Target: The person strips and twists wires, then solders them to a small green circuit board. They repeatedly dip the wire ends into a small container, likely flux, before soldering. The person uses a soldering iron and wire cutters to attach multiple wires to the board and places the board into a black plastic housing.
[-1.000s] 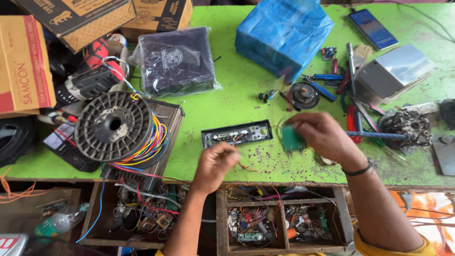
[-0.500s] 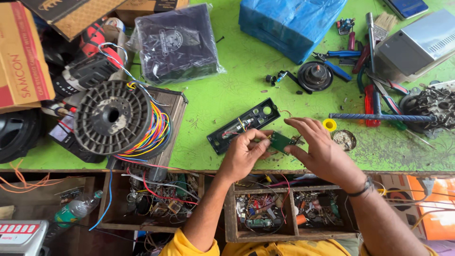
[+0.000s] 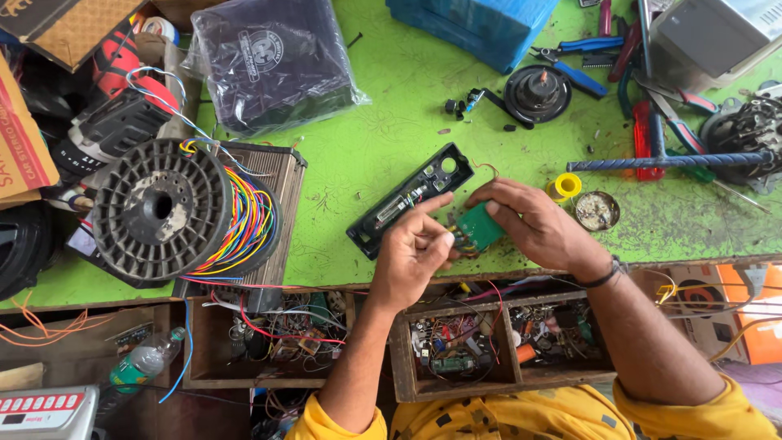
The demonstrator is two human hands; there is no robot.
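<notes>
Nearest to us, two open wooden drawers point(image 3: 456, 383) under the table edge are crammed with wires and small electronic parts. Just above them our hands meet over the near edge of the green table point(image 3: 366, 155). Our right hand point(image 3: 542, 228) pinches a small green circuit board point(image 3: 479, 226) between thumb and fingers, its long axis slanting from near left to far right. Our left hand point(image 3: 413, 257) is curled, its fingertips pinching at the board's near-left end, forefinger stretched out above it. Just beyond lies a black faceplate frame point(image 3: 410, 200), long axis also running near left to far right. To the right sit a yellow solder roll point(image 3: 564, 187) and a small round tin point(image 3: 597, 211). Left of us a dark wire spool point(image 3: 160, 210) rests on a ribbed box beside multicoloured wires point(image 3: 248, 222). Farther off lie a dark square package in clear plastic point(image 3: 273, 61), a blue wrapped package point(image 3: 481, 24) and, at the far left, brown cardboard cartons point(image 3: 24, 147).
</notes>
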